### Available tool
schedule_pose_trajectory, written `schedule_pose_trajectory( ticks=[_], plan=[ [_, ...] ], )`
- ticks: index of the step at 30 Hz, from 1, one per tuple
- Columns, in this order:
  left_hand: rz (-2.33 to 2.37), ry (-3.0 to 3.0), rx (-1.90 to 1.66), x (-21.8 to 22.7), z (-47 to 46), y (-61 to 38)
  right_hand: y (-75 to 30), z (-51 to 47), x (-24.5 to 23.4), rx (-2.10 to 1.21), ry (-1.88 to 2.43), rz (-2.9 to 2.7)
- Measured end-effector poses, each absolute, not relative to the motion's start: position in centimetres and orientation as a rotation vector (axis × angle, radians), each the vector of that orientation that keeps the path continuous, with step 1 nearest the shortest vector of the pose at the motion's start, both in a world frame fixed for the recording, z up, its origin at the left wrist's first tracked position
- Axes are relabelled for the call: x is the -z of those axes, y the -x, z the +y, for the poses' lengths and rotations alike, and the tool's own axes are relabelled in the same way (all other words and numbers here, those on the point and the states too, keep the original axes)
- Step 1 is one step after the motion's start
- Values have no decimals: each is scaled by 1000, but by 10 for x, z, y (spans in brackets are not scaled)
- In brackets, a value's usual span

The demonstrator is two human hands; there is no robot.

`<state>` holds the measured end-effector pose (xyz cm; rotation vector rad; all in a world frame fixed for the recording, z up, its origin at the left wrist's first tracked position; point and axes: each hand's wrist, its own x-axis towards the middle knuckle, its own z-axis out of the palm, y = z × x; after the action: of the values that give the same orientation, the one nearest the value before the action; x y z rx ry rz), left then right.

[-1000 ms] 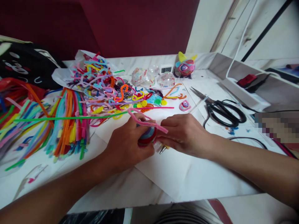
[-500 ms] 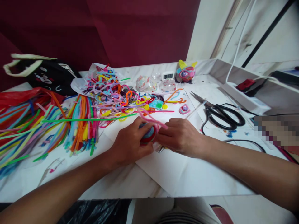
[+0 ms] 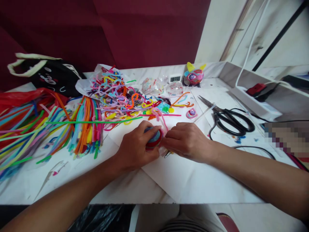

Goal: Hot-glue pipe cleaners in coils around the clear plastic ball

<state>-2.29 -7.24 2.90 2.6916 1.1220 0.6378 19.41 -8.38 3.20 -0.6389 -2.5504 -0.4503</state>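
My left hand (image 3: 136, 145) is closed around a small round ball (image 3: 155, 140) covered in red and blue fuzzy coils, its thumb lying over the top. A pink pipe cleaner (image 3: 164, 122) rises in a loose loop from the ball's right side. My right hand (image 3: 185, 141) has its fingers curled and pinched at that side, on the pink strand. Below its fingertips a silvery metal tip (image 3: 167, 154) sticks out; what it belongs to is hidden. Under both hands lie white paper sheets (image 3: 166, 180).
Bundled pipe cleaners (image 3: 88, 129) lie left, with a long green one (image 3: 94, 122) across. A pile of bent pieces (image 3: 116, 87) sits behind. Black-handled scissors (image 3: 231, 119) rest right, near a power strip (image 3: 260, 101). A decorated ball with yellow ears (image 3: 193, 76) stands behind, beside a small digital timer (image 3: 174, 78).
The free end of the pink pipe cleaner has swung up and away from my right hand, into a taller loop. Both hands keep their grip; the whole view has shifted slightly.
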Motion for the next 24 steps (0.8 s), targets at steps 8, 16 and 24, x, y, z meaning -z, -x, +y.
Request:
schedule_pose_trajectory(
  ticks=[8, 16, 24],
  plan=[
    [1176, -2609, -632, -36, -77, 18, -194, -86, -32, 421, 671, -2520],
    [1198, -2572, -633, -35, -79, 18, -198, -82, -31, 138, 730, -2492],
    [1195, -2610, -631, -34, -79, 21, -200, -82, -32, 60, 718, -2485]
  ],
)
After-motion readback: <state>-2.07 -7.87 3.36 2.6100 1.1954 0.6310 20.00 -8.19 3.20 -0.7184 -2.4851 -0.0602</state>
